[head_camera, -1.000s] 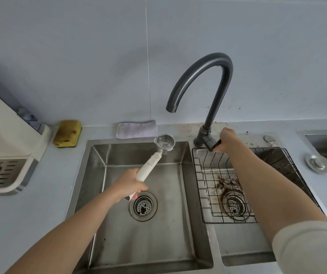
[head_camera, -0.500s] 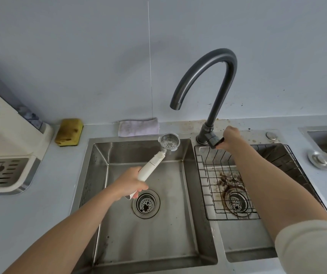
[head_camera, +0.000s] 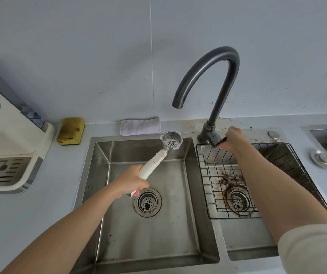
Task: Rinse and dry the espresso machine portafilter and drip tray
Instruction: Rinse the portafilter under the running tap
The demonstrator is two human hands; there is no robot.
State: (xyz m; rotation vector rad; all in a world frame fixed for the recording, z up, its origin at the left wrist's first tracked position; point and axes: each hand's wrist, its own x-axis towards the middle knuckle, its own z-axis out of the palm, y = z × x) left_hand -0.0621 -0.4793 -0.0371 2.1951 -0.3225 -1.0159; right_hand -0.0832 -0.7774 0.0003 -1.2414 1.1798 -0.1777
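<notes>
My left hand (head_camera: 131, 181) grips the white handle of the portafilter (head_camera: 154, 163) over the left sink basin (head_camera: 178, 230). Its metal basket (head_camera: 171, 139), speckled with dark coffee grounds, faces up below and a little left of the spout of the dark grey faucet (head_camera: 214, 76). No water runs from the spout. My right hand (head_camera: 233, 139) holds the faucet lever (head_camera: 217, 139) at the faucet's base. The cream espresso machine (head_camera: 10, 139) stands at the far left with its slotted drip tray (head_camera: 2, 172) in place.
A black wire rack (head_camera: 210, 186) sits in the right basin over a drain ringed with coffee grounds. A yellow sponge (head_camera: 70, 131) and a folded pale cloth (head_camera: 140, 125) lie along the wall behind the sink. A metal sink plug (head_camera: 324, 159) rests on the counter at right.
The portafilter basket has shifted slightly right, nearer to beneath the spout. My right hand stays on the faucet lever. The view has shifted a little.
</notes>
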